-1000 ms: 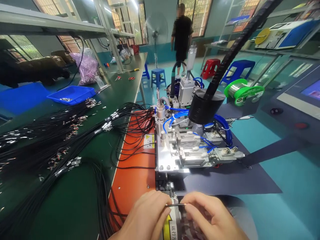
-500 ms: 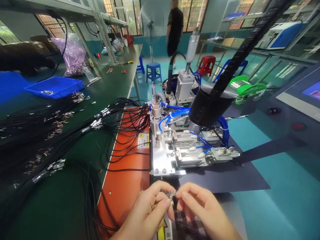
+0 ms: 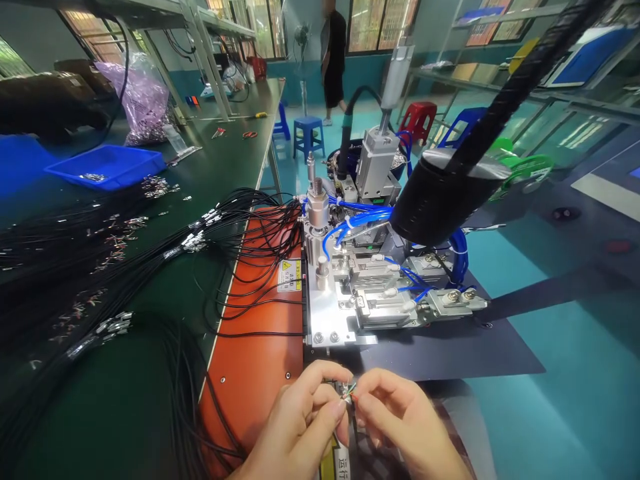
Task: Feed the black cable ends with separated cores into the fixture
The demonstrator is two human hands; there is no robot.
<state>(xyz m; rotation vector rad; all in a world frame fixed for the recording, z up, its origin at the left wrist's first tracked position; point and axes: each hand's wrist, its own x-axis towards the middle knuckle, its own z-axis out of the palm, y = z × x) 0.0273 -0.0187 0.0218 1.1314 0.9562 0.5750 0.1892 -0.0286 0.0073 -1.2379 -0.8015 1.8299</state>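
My left hand [image 3: 307,420] pinches a small metal cable end [image 3: 345,395] between thumb and fingers, low in the middle of the view. Thin coloured wires [image 3: 352,391] fan out from it. Thumb and forefinger of my right hand [image 3: 400,417] close on the tips of these wires, just right of the left fingertips. Beyond both hands stands a metal machine [image 3: 327,313] with cylinders and blue air tubes. Several black cables [image 3: 260,333] run over the orange plate [image 3: 250,387] to its left side.
Bundles of black cables with metal ends [image 3: 195,241] cover the green table [image 3: 140,393] on the left, near a blue tray [image 3: 107,167]. A black cylinder on an arm [image 3: 440,200] overhangs the machine. A person [image 3: 333,60] is behind, past a blue stool [image 3: 309,133].
The view has shifted slightly, moving the machine rightward. Green and orange wires now show between my fingertips, and my right fingers have shifted slightly. The person in the back has moved left.
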